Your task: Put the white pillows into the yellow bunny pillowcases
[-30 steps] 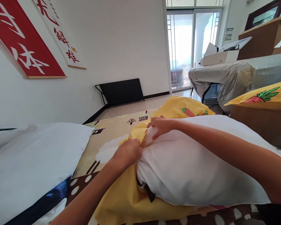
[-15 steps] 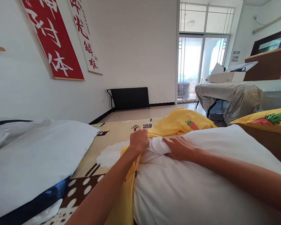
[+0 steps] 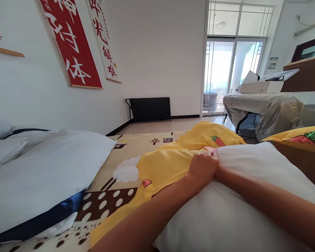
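My left hand (image 3: pixel 203 169) is closed on the edge of a yellow pillowcase (image 3: pixel 168 162) printed with carrots. It lies over the near corner of a plump white pillow (image 3: pixel 246 213). My right hand (image 3: pixel 215 155) sits just behind the left one, at the same corner. Most of its fingers are hidden there, so what it grips cannot be made out. The pillowcase lies crumpled along the pillow's left and far sides, with part of it draped over the pillow's far corner.
All this rests on a beige and brown patterned blanket (image 3: pixel 109 199). Another white pillow (image 3: pixel 49 164) with dark blue trim lies left. A yellow carrot-print piece (image 3: pixel 301 136) is at the right. Beyond stand a plastic-covered table (image 3: pixel 267 105) with boxes and a black folded panel (image 3: pixel 150 109).
My left hand has moved right, drawing the pillowcase edge across the pillow's corner up to my right hand. The white fabric between the hands is now covered. The view has turned slightly left.
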A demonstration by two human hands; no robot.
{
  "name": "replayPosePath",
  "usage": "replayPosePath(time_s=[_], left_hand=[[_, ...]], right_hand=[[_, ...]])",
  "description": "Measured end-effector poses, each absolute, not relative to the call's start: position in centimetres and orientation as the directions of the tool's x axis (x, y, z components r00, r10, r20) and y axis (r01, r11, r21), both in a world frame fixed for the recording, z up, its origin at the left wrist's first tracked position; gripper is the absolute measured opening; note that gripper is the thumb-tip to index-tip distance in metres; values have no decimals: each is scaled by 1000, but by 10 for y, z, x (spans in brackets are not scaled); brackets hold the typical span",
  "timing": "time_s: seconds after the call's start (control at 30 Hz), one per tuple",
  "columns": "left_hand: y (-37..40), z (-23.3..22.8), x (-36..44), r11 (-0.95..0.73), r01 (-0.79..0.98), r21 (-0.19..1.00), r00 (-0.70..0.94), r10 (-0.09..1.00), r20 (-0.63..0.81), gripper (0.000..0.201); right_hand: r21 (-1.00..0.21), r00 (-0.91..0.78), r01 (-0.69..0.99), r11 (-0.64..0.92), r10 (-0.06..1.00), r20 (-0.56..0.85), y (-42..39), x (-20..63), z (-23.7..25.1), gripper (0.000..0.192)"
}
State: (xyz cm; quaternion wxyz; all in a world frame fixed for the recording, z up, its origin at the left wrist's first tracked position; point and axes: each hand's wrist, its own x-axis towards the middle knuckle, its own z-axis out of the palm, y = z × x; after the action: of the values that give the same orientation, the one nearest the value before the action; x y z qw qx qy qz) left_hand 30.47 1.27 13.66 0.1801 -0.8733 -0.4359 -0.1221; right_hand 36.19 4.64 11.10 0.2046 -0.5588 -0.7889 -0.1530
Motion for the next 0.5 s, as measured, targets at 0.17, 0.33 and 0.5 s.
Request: replayPosePath(time_s=[0.17,0.33,0.5], left_hand=[[17,151,256,-390,911,-130,406,802,439,26],[36,181,249,-331,943,-26,291,786,546,25],[40,194,291,-388,922,19,311,768,560,19]], right_hand=[[33,-392,906,423,805,446,64,393,147,21],[165,-487,868,469,737,469,64,399,167,30],[305,-594,804,510,696,402,55,380,145,33]])
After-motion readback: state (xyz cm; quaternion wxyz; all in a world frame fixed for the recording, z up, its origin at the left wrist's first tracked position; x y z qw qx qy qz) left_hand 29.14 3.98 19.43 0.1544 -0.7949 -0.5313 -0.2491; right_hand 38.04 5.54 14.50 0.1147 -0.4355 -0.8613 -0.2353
